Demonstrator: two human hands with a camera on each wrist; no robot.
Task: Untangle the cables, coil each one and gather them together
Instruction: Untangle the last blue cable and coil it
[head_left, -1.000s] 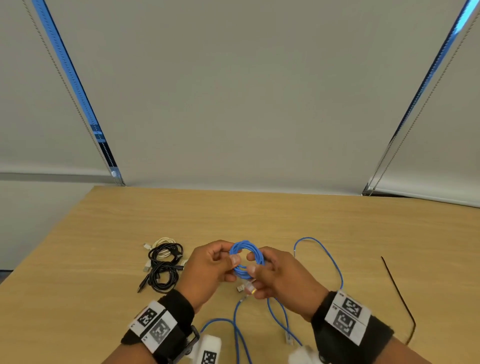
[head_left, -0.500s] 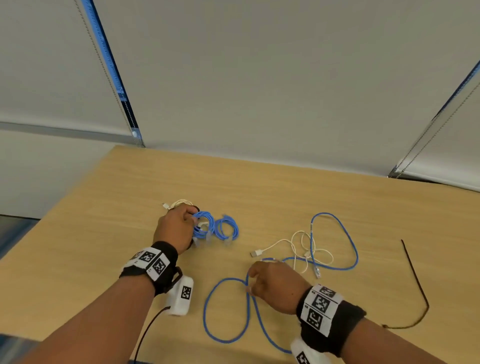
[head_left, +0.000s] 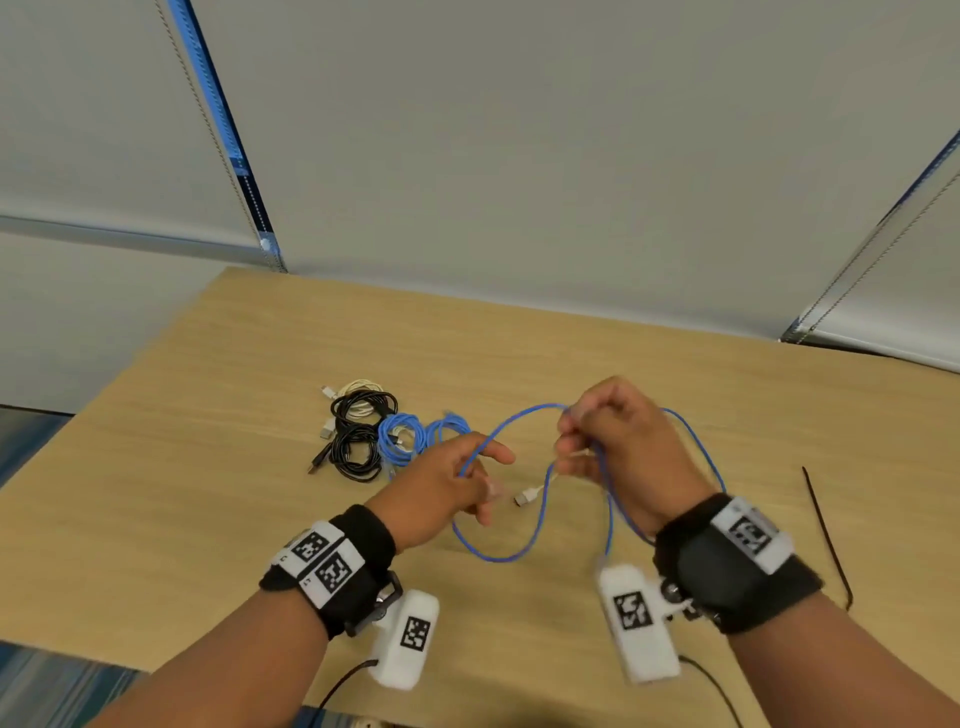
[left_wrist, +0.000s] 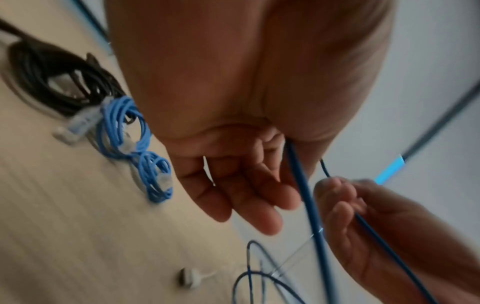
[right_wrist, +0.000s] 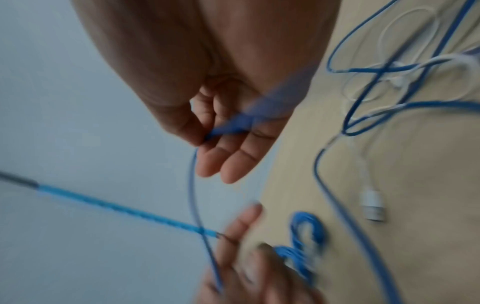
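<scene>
A long loose blue cable (head_left: 498, 558) hangs in loops between my two hands above the wooden table (head_left: 171, 467). My right hand (head_left: 571, 431) pinches it between thumb and forefinger, plain in the right wrist view (right_wrist: 207, 139). My left hand (head_left: 488, 478) holds the same cable (left_wrist: 309, 197) under its thumb, the other fingers loosely curled. A thin white cable is tangled with it, and its USB plug (head_left: 525, 496) dangles between my hands. To the left lie finished coils: two blue coils (head_left: 415, 436), two black coils (head_left: 358, 431) and a white coil (head_left: 363, 388).
A thin black strip (head_left: 826, 540) lies on the table at the right. The table's left edge runs diagonally near the coils. Grey blinds close off the far edge. White camera units hang under both wrists.
Half a second ago my left hand was at the coil pile and my right hand was low on the loose blue cable. Now both hands are raised, holding that cable between them.
</scene>
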